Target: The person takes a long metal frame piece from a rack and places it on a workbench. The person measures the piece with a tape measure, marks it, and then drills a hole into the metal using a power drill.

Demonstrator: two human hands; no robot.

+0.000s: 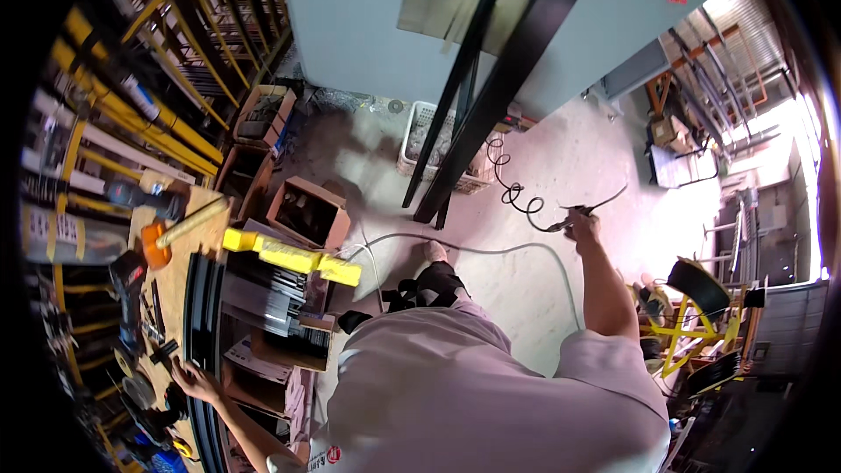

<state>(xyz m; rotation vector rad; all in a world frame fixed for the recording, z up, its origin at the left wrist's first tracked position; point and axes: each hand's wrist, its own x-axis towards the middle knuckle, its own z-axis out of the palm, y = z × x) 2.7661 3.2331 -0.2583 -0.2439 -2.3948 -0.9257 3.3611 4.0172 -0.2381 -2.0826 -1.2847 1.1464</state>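
On the right, my right hand (582, 226) is stretched out and closed around the end of a coiled black hose (523, 201). A thin dark piece sticks out beyond the fist; its fitting is too small to make out. My left hand (198, 382) is low on the left with its fingers apart, over the edge of the wooden workbench (194, 241). Close to those fingertips lies a small black part (164, 351). Long black bars (203, 315) run along the bench edge beside this hand.
An orange-headed mallet (158, 245), cordless drills (144, 200) and a yellow block (293, 257) lie at the left. Cardboard boxes (331, 232) stand on the floor near a white basket (410, 144). Tall black beams (499, 96) rise ahead; a grey hose (491, 251) crosses the floor.
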